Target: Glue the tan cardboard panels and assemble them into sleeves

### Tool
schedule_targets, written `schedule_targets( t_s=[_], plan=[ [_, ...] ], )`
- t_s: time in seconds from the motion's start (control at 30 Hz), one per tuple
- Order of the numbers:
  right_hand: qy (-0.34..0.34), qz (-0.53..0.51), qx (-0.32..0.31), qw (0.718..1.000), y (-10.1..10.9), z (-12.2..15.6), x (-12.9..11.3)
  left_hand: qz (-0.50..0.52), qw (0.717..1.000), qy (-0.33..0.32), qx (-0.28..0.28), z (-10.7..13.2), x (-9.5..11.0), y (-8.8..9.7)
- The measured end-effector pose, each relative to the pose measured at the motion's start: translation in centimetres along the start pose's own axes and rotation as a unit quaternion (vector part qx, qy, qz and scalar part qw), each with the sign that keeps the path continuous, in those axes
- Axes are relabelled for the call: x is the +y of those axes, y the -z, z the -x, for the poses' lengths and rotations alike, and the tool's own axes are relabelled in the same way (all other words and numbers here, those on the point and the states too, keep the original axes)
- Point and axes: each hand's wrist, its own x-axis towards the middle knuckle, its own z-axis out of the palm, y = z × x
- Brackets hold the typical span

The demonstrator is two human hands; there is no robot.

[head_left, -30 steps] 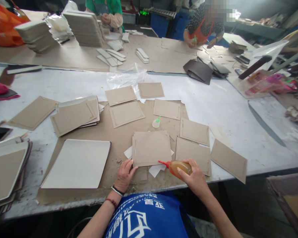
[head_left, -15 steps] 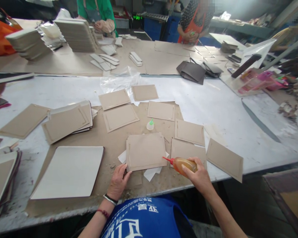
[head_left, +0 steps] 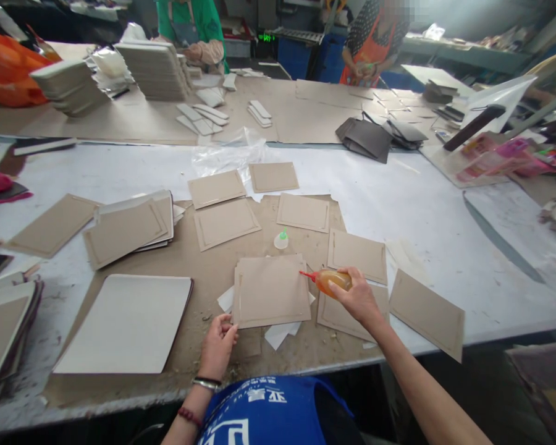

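Now, top card (head_left: 271,293): I see it lying over another, nearest both hands.
Red nozzle (head_left: 308,275): climbed from lower edge to right edge; work has apparently passed to that side.
Bottle (head_left: 333,283): amber liquid inside, my right hand (head_left: 358,296) wrapped round it.
Left hand (head_left: 219,343): half-curled at card's lower-left corner; can't tell whether it pinches.
Green-tipped bottle (head_left: 282,240): beyond card, contents unclear.

White table (head_left: 445,228)
Brown sheet (head_left: 213,266) under the left hand (head_left: 219,346), clear bag (head_left: 227,154) beyond it, loose card (head_left: 426,315) right of the right hand (head_left: 358,298).
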Motion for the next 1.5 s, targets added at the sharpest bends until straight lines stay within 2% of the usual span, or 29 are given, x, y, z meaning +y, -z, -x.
schedule_targets(
  t_s=[0.33,0.6,0.87,0.97,1.03,1.1,1.2,1.3,1.4,1.47,1.5],
  plan=[
    [-0.015,-0.007,-0.068,0.998,1.8,2.7,0.1,0.083,0.995,0.054,0.027,-0.4,-0.5,-0.3],
    [-0.035,-0.003,-0.093,0.995,2.2,5.7,0.3,0.117,0.989,0.089,0.032,-0.3,0.3,0.0],
    [-0.05,-0.017,-0.102,0.993,2.1,8.1,0.3,0.125,0.987,0.101,0.022,-0.4,0.0,0.4],
    [-0.065,-0.042,-0.078,0.994,1.4,8.2,-0.1,0.125,0.987,0.103,0.016,-0.2,0.1,0.6],
    [-0.093,-0.094,-0.07,0.989,0.4,8.4,-0.7,0.128,0.987,0.101,0.014,0.0,0.2,0.8],
    [-0.145,-0.192,-0.08,0.967,-0.9,8.9,-1.6,0.133,0.986,0.097,0.009,0.2,0.3,1.1],
    [-0.22,-0.371,-0.092,0.897,-2.3,9.9,-3.6,0.148,0.984,0.101,-0.021,0.7,0.3,2.1],
    [-0.247,-0.475,-0.097,0.839,-2.5,10.6,-5.4,0.16,0.977,0.121,-0.071,1.2,0.3,3.2],
    [-0.255,-0.507,-0.102,0.817,-2.0,10.7,-5.9,0.162,0.973,0.124,-0.106,1.6,0.1,4.2],
    [-0.247,-0.503,-0.122,0.819,-1.7,10.4,-5.3,0.167,0.974,0.097,-0.121,1.9,0.0,4.5],
    [-0.233,-0.487,-0.133,0.831,-1.7,10.2,-4.6,0.172,0.973,0.08,-0.13,2.0,0.0,4.6]
  ],
)
